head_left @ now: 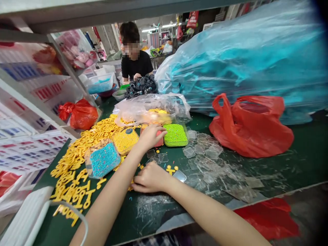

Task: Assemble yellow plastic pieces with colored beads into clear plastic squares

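My left hand (151, 136): fingers bent over the red bead tray (160, 138), between yellow tray (125, 141) and green tray (176, 134); grip unclear. My right hand (151, 177): curled low over the desk (306, 150), fingers' hold hidden. Trays: close together, apparently for easy reach.

Smooth yellow plastic pieces (84, 145), grainy green beads (175, 134), glossy clear plastic squares (214, 152), crinkled red bag (258, 131)

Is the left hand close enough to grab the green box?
Probably yes: the left hand is right beside the green box, and nothing seems to stand in between.
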Available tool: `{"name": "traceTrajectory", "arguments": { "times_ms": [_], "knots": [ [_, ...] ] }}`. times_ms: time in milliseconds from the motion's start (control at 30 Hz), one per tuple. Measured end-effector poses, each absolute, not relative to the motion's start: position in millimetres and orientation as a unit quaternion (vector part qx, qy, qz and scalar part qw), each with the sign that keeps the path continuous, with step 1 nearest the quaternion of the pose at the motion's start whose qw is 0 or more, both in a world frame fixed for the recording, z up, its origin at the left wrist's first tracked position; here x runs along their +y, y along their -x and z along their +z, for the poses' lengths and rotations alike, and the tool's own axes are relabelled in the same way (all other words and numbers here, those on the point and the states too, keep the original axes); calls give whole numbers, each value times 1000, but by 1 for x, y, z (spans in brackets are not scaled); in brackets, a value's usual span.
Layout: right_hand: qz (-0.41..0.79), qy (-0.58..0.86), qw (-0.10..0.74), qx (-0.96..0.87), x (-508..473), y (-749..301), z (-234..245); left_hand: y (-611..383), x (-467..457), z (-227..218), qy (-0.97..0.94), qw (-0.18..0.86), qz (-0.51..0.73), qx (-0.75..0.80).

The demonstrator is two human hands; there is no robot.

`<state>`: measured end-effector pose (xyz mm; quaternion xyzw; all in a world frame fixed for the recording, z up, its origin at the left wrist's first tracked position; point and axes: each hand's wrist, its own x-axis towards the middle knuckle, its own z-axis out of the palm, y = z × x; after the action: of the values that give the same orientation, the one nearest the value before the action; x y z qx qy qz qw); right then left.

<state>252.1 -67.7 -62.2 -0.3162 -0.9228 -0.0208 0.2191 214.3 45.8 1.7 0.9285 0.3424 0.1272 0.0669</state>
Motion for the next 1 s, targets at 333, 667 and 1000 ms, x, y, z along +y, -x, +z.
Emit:
{"name": "traceTrajectory", "arguments": {
  "times_ms": [333,667,1000],
  "knots": [
    [-25,543,336,-770,-54,-262,-71,-312,66,0,-971,31,-61,228],
    [-26,514,356,-780,-53,-259,-77,-305,68,-17,-978,54,-39,200],
    [-52,392,287,-873,-63,-258,-65,-266,50,-5,-964,67,98,239]
  ]
}}
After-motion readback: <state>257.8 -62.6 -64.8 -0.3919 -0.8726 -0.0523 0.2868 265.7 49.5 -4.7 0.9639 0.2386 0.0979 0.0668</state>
